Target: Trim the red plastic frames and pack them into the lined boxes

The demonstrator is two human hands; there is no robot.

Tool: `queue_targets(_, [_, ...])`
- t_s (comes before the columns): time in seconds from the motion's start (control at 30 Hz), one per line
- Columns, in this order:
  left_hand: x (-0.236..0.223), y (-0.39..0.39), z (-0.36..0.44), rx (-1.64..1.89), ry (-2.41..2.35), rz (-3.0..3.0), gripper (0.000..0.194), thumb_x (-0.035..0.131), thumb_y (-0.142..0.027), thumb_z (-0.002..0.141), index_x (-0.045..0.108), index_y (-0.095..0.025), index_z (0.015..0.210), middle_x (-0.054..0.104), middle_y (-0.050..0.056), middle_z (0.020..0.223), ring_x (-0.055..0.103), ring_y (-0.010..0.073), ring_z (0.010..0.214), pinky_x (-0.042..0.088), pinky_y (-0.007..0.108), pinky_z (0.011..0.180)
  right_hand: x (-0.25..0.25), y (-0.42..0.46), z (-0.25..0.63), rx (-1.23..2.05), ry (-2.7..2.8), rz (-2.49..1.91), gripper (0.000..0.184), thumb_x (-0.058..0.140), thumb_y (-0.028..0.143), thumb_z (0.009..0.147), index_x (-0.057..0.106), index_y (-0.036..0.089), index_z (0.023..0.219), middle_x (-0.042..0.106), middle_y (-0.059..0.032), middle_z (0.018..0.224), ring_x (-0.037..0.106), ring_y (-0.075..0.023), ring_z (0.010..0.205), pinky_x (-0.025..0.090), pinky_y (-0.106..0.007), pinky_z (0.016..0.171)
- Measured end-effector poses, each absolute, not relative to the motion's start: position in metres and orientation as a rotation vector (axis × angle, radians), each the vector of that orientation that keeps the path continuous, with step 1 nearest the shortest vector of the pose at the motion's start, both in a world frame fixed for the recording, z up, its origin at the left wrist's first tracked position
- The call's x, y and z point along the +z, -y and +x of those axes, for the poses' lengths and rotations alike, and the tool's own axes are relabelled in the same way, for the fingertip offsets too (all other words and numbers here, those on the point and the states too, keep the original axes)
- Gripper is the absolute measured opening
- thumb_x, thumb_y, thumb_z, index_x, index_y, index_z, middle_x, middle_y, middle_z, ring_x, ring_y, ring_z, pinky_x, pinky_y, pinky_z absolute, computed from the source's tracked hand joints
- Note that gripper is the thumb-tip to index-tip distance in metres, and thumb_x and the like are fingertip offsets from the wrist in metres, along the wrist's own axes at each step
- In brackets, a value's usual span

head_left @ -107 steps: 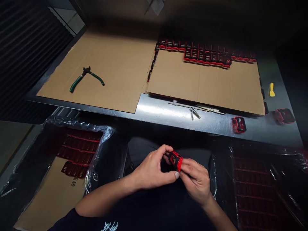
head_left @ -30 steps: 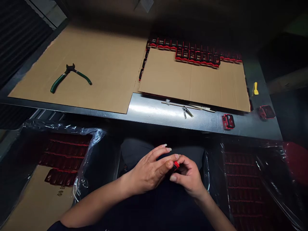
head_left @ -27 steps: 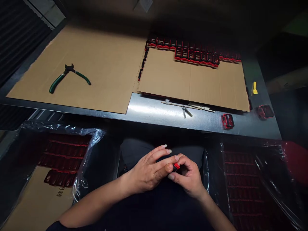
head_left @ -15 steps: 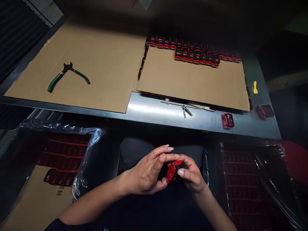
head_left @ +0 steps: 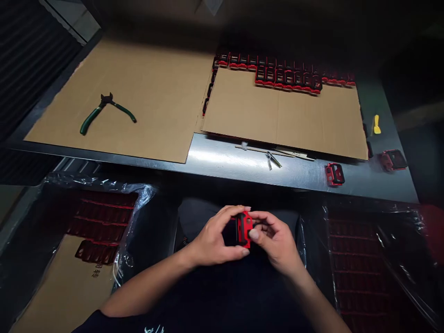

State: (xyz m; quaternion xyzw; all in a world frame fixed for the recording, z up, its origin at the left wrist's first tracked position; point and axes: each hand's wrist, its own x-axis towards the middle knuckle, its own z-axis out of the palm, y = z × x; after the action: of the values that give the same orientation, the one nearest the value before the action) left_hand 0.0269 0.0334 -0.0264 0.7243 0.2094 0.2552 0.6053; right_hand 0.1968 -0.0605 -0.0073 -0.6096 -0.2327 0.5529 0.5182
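A small red and black plastic part (head_left: 243, 228) is held over my lap, below the table's front edge. My left hand (head_left: 215, 238) wraps it from the left, thumb under and fingers over the top. My right hand (head_left: 277, 243) pinches its right side with thumb and fingertips. Both hands are closed on the part, and much of it is hidden behind my fingers.
A steel table (head_left: 225, 162) carries two cardboard sheets (head_left: 284, 115), green-handled cutters (head_left: 106, 111), rows of red parts (head_left: 287, 76), tweezers (head_left: 274, 160), two loose red parts (head_left: 334, 174) and a yellow piece (head_left: 376, 125). Plastic-lined boxes of red parts stand at left (head_left: 100, 217) and right (head_left: 364, 259).
The part has been turned in my hands and now shows more of its red face. Both hands have lifted slightly toward the table edge, and my left fingers have curled round it.
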Motion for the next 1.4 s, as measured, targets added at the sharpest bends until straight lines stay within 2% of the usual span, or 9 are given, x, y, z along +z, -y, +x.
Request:
queue_targets(0.1, [-0.034,-0.027,0.021,0.658,-0.425,1.108,0.072,0.076,-0.054,0.081,0.042,-0.03,0.14,0.052,0.016,0.149,0.055,0.0331,0.135,0.046,0.054,0.109,-0.003,0.062,0.2,1.37,0.509,-1.348,0.028,0.077,0.048,0.083,0.075,0.022,0.092,0.076,-0.0027,0.076,0.067,-0.0111,0.063,0.056,-0.021,0.061])
queue_targets(0.27, [-0.038,-0.019,0.018,0.676,-0.354,0.947,0.067,0.082,-0.043,0.079,0.046,-0.031,0.134,0.051,0.013,0.149,0.052,0.0325,0.137,0.041,0.057,0.113,-0.004,0.062,0.192,1.503,0.692,-1.342,0.024,0.075,0.043,0.085,0.074,0.02,0.092,0.076,-0.0037,0.075,0.071,-0.0158,0.067,0.059,-0.028,0.066])
queue_targets(0.43, [-0.039,-0.024,0.017,0.716,-0.393,1.032,0.071,0.078,-0.048,0.081,0.044,-0.031,0.14,0.057,0.013,0.139,0.058,0.0318,0.129,0.045,0.055,0.111,-0.006,0.031,0.226,0.554,1.055,-1.872,0.023,0.064,0.039,0.092,0.074,0.02,0.1,0.075,-0.0072,0.091,0.067,-0.0202,0.077,0.056,-0.033,0.07])
queue_targets(0.53, [-0.037,-0.025,0.019,0.738,-0.383,1.125,0.073,0.079,-0.047,0.078,0.046,-0.027,0.141,0.057,0.015,0.137,0.061,0.0312,0.124,0.053,0.051,0.105,-0.01,-0.005,0.259,0.021,1.209,-2.134,0.043,0.068,0.046,0.085,0.069,0.017,0.118,0.07,-0.0138,0.11,0.064,-0.0275,0.093,0.053,-0.044,0.086])
queue_targets(0.73, [-0.035,-0.022,0.018,0.803,-0.346,1.132,0.076,0.076,-0.044,0.083,0.039,-0.033,0.148,0.052,0.015,0.143,0.063,0.0282,0.123,0.055,0.05,0.102,-0.026,-0.045,0.277,-0.082,1.178,-2.285,0.026,0.068,0.041,0.084,0.076,0.02,0.096,0.071,-0.0103,0.097,0.063,-0.0295,0.094,0.05,-0.044,0.087])
queue_targets(0.97, [-0.04,-0.021,0.014,0.774,-0.327,1.09,0.071,0.076,-0.039,0.083,0.045,-0.031,0.146,0.052,0.014,0.143,0.061,0.0279,0.125,0.054,0.047,0.104,-0.001,0.04,0.252,0.436,1.177,-1.749,0.02,0.071,0.028,0.087,0.076,0.025,0.106,0.075,-0.005,0.095,0.068,-0.0204,0.08,0.055,-0.033,0.074])
queue_targets(1.13, [-0.038,-0.026,0.015,0.492,-0.392,0.967,0.067,0.072,-0.054,0.082,0.053,-0.022,0.138,0.065,0.015,0.126,0.069,0.0266,0.106,0.056,0.042,0.093,0.022,0.091,0.221,1.04,1.285,-1.365,0.04,0.074,0.027,0.086,0.069,0.032,0.126,0.076,-0.0018,0.091,0.07,-0.0187,0.077,0.059,-0.03,0.071])
queue_targets(1.27, [-0.03,-0.032,0.024,0.297,-0.486,1.073,0.066,0.055,-0.073,0.084,0.063,-0.014,0.113,0.069,0.009,0.096,0.065,0.0218,0.084,0.053,0.034,0.078,0.013,0.095,0.202,1.371,1.243,-1.363,0.07,0.083,0.023,0.078,0.056,0.032,0.142,0.081,-0.0015,0.098,0.075,-0.0189,0.077,0.062,-0.034,0.08])
queue_targets(1.4, [-0.019,-0.035,0.032,0.074,-0.67,1.369,0.07,0.029,-0.073,0.095,0.06,-0.014,0.075,0.054,-0.001,0.064,0.049,0.0137,0.062,0.045,0.028,0.063,-0.01,0.088,0.194,1.682,0.734,-1.253,0.047,0.087,0.029,0.073,0.071,0.024,0.117,0.082,-0.0051,0.097,0.078,-0.0192,0.079,0.063,-0.031,0.075])
